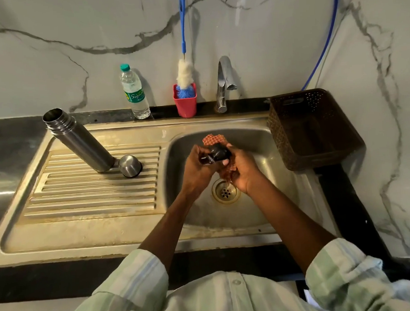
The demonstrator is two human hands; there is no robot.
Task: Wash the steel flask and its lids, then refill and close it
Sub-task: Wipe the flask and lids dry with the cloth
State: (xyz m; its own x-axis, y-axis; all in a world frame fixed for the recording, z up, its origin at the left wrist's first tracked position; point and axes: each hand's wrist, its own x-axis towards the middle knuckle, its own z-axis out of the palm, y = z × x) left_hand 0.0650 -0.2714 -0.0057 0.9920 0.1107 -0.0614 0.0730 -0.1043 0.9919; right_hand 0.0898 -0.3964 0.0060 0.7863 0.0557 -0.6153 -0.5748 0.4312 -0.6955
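Note:
The steel flask (pixel 79 140) stands open on the ribbed drainboard (pixel 92 194), left of the sink basin (pixel 263 200). Its steel cup lid (pixel 130 165) sits upside down beside the flask's base. Over the basin, my left hand (pixel 196 167) grips a dark inner stopper lid (pixel 219 152). My right hand (pixel 240 171) holds a reddish-orange scrub pad (pixel 213 139) against that lid; the pad wraps behind and under it, partly hidden by my fingers.
A tap (pixel 224 81) stands behind the basin, no water visibly running. A plastic water bottle (pixel 134 92) and a red cup (pixel 185 103) holding a blue bottle brush (pixel 183 35) line the back ledge. A brown basket (pixel 318 128) sits right of the sink. The drain (pixel 226 191) lies below my hands.

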